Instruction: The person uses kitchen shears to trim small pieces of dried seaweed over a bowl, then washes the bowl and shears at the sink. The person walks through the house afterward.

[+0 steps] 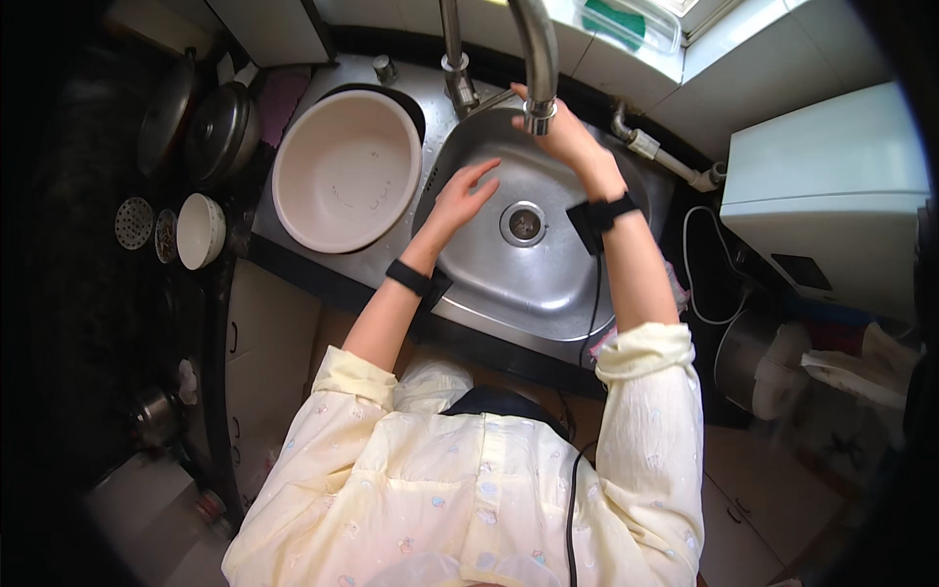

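Observation:
My left hand (461, 197) hovers over the left side of the stainless steel sink basin (484, 271), fingers spread and holding nothing. Behind the curved metal faucet spout (541, 59), my right hand (565, 136) reaches toward the back of the sink. One of its fingertips is at the end of the faucet lever (493, 100), and its thumb is apart. The spout hides part of this hand. A drain strainer (524, 224) sits in the basin floor. No water stream shows below the spout. Both wrists wear black straps.
Left of the basin, a large pale plastic washbasin (330, 169) rests over a second sink opening. Farther left are a lidded pot (220, 136) and a white bowl (201, 231). A white appliance (821, 183) stands at right, near a pipe (664, 158). A black cable (596, 308) hangs from my right wrist.

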`<move>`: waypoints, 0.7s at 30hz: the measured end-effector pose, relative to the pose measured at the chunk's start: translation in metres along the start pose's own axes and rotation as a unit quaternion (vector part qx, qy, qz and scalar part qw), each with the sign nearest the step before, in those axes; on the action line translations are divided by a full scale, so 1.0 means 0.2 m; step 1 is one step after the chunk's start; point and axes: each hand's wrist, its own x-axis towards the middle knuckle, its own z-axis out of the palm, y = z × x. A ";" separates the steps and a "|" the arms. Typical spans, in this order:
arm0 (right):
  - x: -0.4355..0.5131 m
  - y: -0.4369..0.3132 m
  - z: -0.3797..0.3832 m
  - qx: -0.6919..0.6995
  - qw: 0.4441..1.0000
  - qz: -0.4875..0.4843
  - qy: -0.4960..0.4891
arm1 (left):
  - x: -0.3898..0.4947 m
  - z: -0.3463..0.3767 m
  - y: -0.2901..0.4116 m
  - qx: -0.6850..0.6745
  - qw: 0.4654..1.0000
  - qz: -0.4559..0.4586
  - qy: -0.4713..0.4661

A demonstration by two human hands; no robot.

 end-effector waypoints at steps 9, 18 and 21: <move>0.19 0.23 0.20 0.059 0.992 0.062 -0.090 | 0.15 0.16 0.11 -0.424 0.893 -0.148 -0.035; -0.32 -0.03 0.25 0.555 0.726 0.400 0.071 | 0.20 0.36 0.08 -0.634 0.767 -0.099 0.029; -0.49 -0.12 0.46 0.568 0.657 0.430 0.248 | 0.14 0.51 0.00 -0.628 0.758 -0.147 0.099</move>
